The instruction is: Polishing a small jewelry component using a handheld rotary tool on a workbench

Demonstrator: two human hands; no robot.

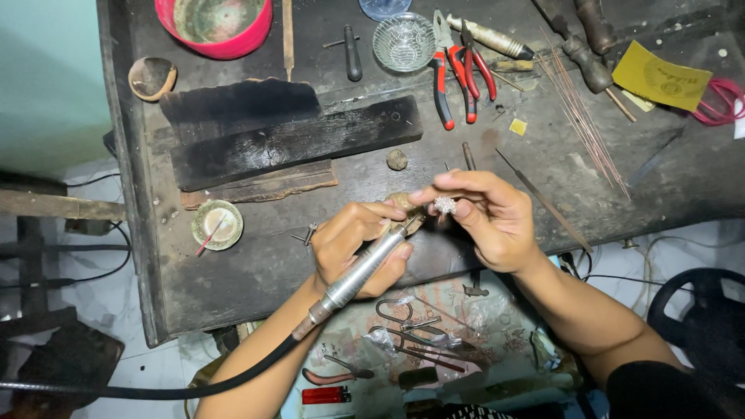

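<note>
Step in hand: by the look of it, grinding or polishing a small silvery ring-like piece (445, 204) with a rotary handpiece (365, 271), the tip meeting the piece over the near edge of the table (256, 271).
Left hand: left hand (358, 247) wrapped around the metal barrel of the handpiece, fingers closed on it like a pen; a black flexible shaft (194, 384) trails off to the near left.
Right hand: right hand (489, 219) pinching the silvery piece between thumb and fingertips, the other fingers curled in.
Where the piece is: in the air just above the table's near edge, beside a small wooden peg (403, 203), touching or almost touching the tool tip; I cannot tell which.
Next move calls for: a steady pinch, light pressure from the tip, and small turns of the piece so a fresh face meets the tool.
Around: red-handled pliers (458, 70) and a glass dish (403, 41) on the far side, thin copper wires (582, 116) to the far right, dark wood blocks (295, 140) to the left, a small round dish (217, 225) near left.
</note>
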